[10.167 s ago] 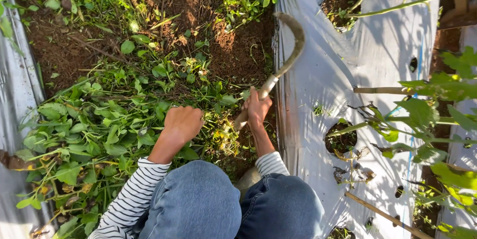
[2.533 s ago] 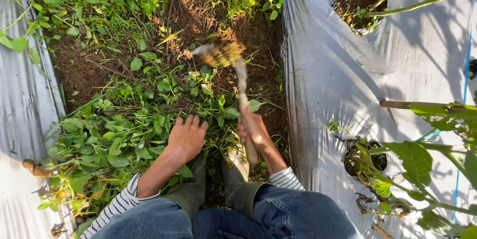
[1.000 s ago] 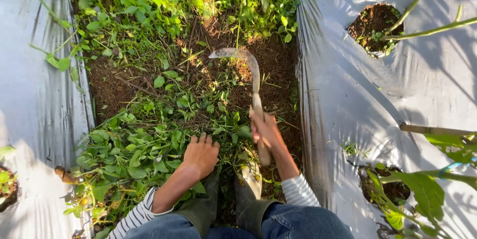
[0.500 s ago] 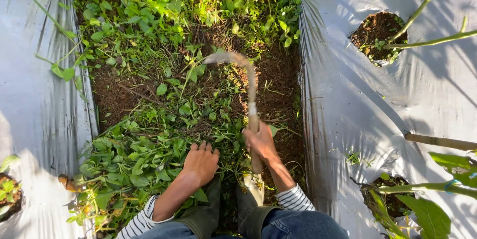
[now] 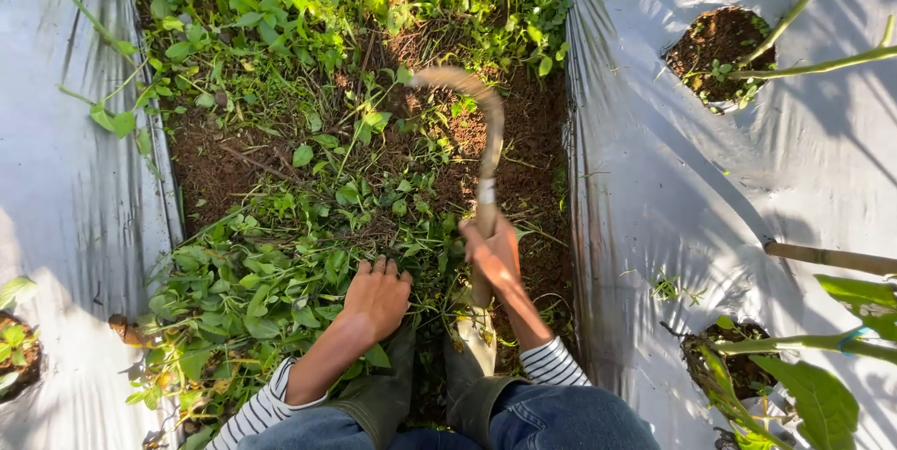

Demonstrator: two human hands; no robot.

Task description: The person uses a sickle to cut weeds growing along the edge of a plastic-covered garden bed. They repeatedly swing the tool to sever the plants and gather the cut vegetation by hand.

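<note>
The right hand [image 5: 492, 258] is clenched around the pale wooden handle of a curved, rust-brown metal sickle [image 5: 481, 137], gripping it low down, just above the tip of a green rubber boot [image 5: 475, 342]. The sickle's long axis runs almost straight away from the person, up the strip of brown soil [image 5: 523, 146]; its blade arches over at the far end and the tip points left, towards the standing green weeds [image 5: 280, 1]. The blade looks raised above the soil, though whether it touches I cannot tell. The left hand [image 5: 377, 296] lies palm down on a heap of cut leafy weeds [image 5: 252, 286], fingers loosely spread and holding nothing (the thumb is hidden). Silver plastic mulch sheets [image 5: 710, 179] flank the furrow on both sides
</note>
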